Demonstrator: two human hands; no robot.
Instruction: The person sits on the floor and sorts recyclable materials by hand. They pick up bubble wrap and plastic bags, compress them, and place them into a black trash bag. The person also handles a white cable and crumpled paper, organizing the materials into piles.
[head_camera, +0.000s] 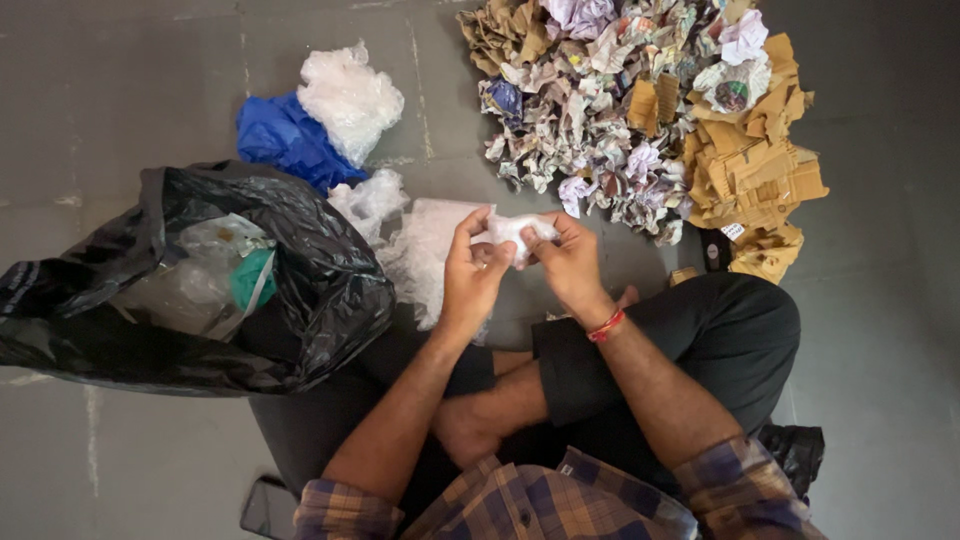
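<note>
The person sits cross-legged on the grey floor (120, 90). The left hand (472, 270) and the right hand (568, 262) are both closed with their fingers on one small crumpled piece of white plastic (512, 234), which is held between them above the floor, in front of the knees. Just under and behind it, a bigger sheet of clear plastic (425, 250) lies on the floor. At the left side, an open black bag (310, 260) holds clear plastic scraps and something green. Behind the bag are a blue plastic bag (285, 140) and a white one (350, 95). Farther away, at the right, lies a heap of crumpled paper (590, 110), touching a pile of brown cardboard pieces (755, 170).
</note>
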